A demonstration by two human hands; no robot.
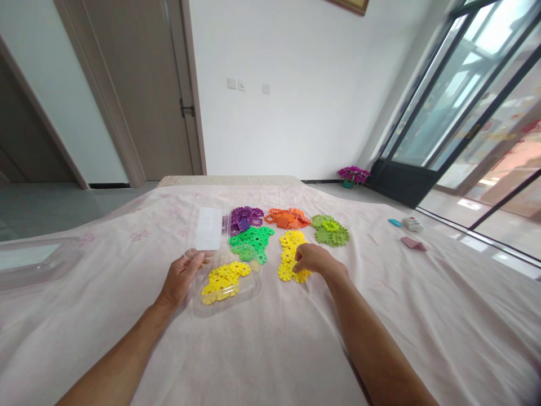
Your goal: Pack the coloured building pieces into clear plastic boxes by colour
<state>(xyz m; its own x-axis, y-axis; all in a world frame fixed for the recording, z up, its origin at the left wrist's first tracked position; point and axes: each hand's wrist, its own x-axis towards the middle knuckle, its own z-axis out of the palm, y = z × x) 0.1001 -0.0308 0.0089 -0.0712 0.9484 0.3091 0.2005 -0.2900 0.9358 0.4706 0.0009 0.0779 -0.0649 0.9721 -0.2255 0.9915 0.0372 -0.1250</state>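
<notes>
My left hand (180, 277) grips the left rim of a clear plastic box (249, 290), thumb on top, fingers partly hidden. Inside the box lies a heap of yellow snowflake discs (224, 281); its transparent lid (210, 228), bearing a white label, stands up behind. My right hand (316, 260) is closed, its fingertips down on a second pile of yellow snowflake discs (289, 248) on the cloth. The exact discs pinched are hidden by the fingers. Behind these lie separate piles of green pieces (252, 241), purple pieces (246, 218), orange pieces (287, 218) and light green pieces (332, 231).
A pale pink cloth (270, 349) with folds covers the table. Another clear container (38, 259) rests at the far left. To the right are a pink folded item (414, 243), a small white object (412, 224) and a blue object (395, 223).
</notes>
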